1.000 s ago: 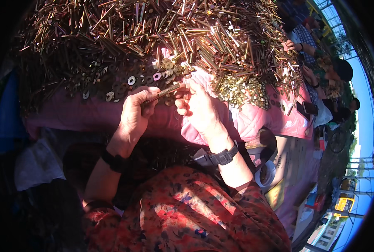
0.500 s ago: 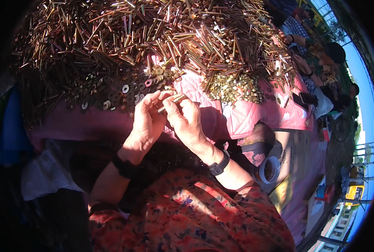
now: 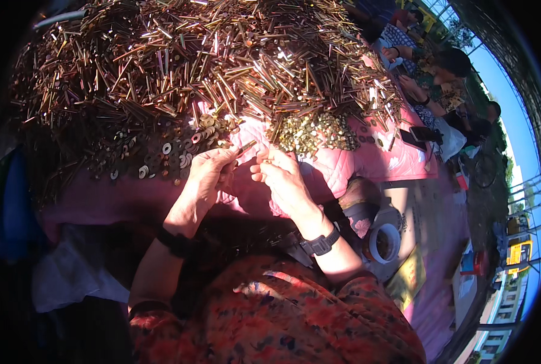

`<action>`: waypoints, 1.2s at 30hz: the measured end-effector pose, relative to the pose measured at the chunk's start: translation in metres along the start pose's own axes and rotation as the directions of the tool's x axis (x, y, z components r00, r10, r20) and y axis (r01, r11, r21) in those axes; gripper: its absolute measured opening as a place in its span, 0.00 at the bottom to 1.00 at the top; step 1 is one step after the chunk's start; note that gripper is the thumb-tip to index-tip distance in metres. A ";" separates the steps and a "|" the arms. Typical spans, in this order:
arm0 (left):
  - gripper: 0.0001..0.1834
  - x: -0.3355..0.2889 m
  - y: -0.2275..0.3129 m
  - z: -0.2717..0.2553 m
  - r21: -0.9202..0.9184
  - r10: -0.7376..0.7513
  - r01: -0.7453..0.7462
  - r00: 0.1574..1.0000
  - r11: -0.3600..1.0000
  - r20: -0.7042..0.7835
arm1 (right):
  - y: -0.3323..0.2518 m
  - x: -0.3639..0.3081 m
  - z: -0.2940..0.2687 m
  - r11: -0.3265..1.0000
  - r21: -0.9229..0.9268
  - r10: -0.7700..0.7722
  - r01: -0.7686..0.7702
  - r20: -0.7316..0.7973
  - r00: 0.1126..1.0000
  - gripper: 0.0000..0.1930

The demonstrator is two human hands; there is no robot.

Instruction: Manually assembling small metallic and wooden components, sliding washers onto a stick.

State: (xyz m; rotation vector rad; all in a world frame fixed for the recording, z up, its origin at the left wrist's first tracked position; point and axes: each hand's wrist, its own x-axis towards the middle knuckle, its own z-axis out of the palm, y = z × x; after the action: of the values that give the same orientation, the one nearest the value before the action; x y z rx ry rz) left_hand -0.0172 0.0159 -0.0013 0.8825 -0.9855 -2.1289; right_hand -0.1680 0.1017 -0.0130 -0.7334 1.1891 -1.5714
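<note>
My left hand (image 3: pixel 208 176) pinches a short, slim metal rod (image 3: pixel 246 147), which sticks out past the fingertips up and to the right. Just to its right, apart from the rod, my right hand (image 3: pixel 284 180) has its fingers curled together; whatever they may hold is too small to make out. Both hands hover over the near part of a pink quilted cloth (image 3: pixel 252 185). Beyond them spreads a big heap of brassy metal rods (image 3: pixel 222 67). Loose flat washers (image 3: pixel 166 148) lie left of my hands, and small yellowish nuts (image 3: pixel 319 132) are piled beyond my right hand.
Dark flat objects like phones (image 3: pixel 425 133) lie at the cloth's right edge. A white bucket (image 3: pixel 384 243) stands low to the right, near cardboard. Other people (image 3: pixel 443 82) sit along the far right. A whitish plastic sheet (image 3: pixel 76 273) hangs at lower left.
My hands were together on the metal rod. Now my right hand has come away to the right, and the rod stays in my left. The whole view has shifted slightly.
</note>
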 end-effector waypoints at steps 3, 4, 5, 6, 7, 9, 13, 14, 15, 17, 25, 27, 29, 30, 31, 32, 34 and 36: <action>0.10 -0.001 0.003 0.007 0.025 0.062 -0.061 0.998 0.998 -0.020 | -0.009 -0.008 -0.006 1.000 0.022 -0.008 0.006 0.070 0.998 0.11; 0.10 -0.003 0.005 0.009 0.029 0.070 -0.069 0.998 0.997 -0.011 | -0.013 -0.010 -0.003 1.000 -0.020 -0.020 0.020 0.039 0.999 0.11; 0.10 -0.006 0.007 0.011 0.051 0.071 -0.071 0.997 0.996 0.004 | -0.022 -0.011 0.002 0.999 -0.035 -0.005 0.005 -0.013 1.000 0.11; 0.09 -0.009 0.009 0.012 0.074 0.073 -0.074 0.997 0.994 0.017 | -0.028 -0.008 -0.001 0.999 -0.032 -0.017 0.017 -0.009 1.000 0.11; 0.07 -0.010 0.008 0.011 0.076 0.076 -0.080 0.996 0.994 0.050 | -0.034 -0.006 -0.006 0.996 -0.084 0.001 0.001 0.027 1.000 0.12; 0.06 -0.014 0.012 0.016 0.082 0.099 -0.103 0.994 0.991 0.053 | -0.047 -0.005 -0.009 0.990 -0.139 -0.001 0.006 0.035 0.999 0.14; 0.06 -0.022 0.011 0.017 0.131 0.121 -0.119 0.993 0.984 -0.002 | -0.049 0.006 -0.016 0.871 -0.395 -0.234 0.291 0.188 0.954 0.17; 0.06 -0.023 0.010 0.015 0.135 0.110 -0.106 0.994 0.985 -0.024 | -0.051 0.008 -0.011 0.853 -0.409 -0.278 0.324 0.169 0.946 0.15; 0.06 -0.023 0.008 0.017 0.146 0.107 -0.101 0.993 0.984 -0.039 | -0.043 0.013 -0.013 0.847 -0.393 -0.331 0.357 0.134 0.934 0.13; 0.07 -0.023 0.010 0.027 0.138 0.101 -0.094 0.994 0.986 -0.043 | -0.041 0.019 -0.018 0.851 -0.379 -0.355 0.365 0.097 0.930 0.09; 0.07 -0.009 0.001 0.024 0.236 0.158 -0.128 0.981 0.963 -0.114 | -0.027 0.030 -0.027 0.833 -0.339 -0.352 0.438 0.287 0.891 0.08; 0.07 -0.008 -0.002 0.025 0.208 0.128 -0.103 0.986 0.973 -0.111 | -0.022 0.029 -0.030 0.866 -0.302 -0.321 0.399 0.278 0.906 0.08; 0.07 -0.007 -0.003 0.027 0.211 0.115 -0.087 0.986 0.974 -0.124 | -0.015 0.032 -0.034 0.914 -0.232 -0.267 0.332 0.272 0.925 0.07; 0.07 -0.007 -0.002 0.027 0.213 0.112 -0.082 0.985 0.974 -0.134 | -0.014 0.034 -0.036 0.917 -0.276 -0.207 0.289 0.290 0.934 0.06; 0.06 -0.008 -0.001 0.025 0.222 0.116 -0.086 0.985 0.971 -0.126 | -0.013 0.033 -0.037 0.898 -0.273 -0.261 0.345 0.302 0.917 0.06; 0.06 -0.011 0.000 0.024 0.227 0.120 -0.088 0.984 0.970 -0.129 | -0.016 0.030 -0.036 0.877 -0.269 -0.311 0.398 0.314 0.897 0.05; 0.07 -0.014 0.003 0.023 0.269 0.135 -0.101 0.985 0.958 -0.111 | -0.014 0.027 -0.036 0.848 -0.268 -0.386 0.458 0.282 0.878 0.06; 0.08 -0.018 0.001 0.019 0.295 0.156 -0.117 0.981 0.948 -0.112 | -0.009 0.024 -0.035 0.867 -0.253 -0.343 0.429 0.321 0.883 0.08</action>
State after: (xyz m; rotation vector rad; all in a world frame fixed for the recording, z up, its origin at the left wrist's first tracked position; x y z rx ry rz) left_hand -0.0214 0.0361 0.0148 1.0489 -1.2683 -1.8123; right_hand -0.2099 0.0913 -0.0191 -1.4301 1.1502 -1.5497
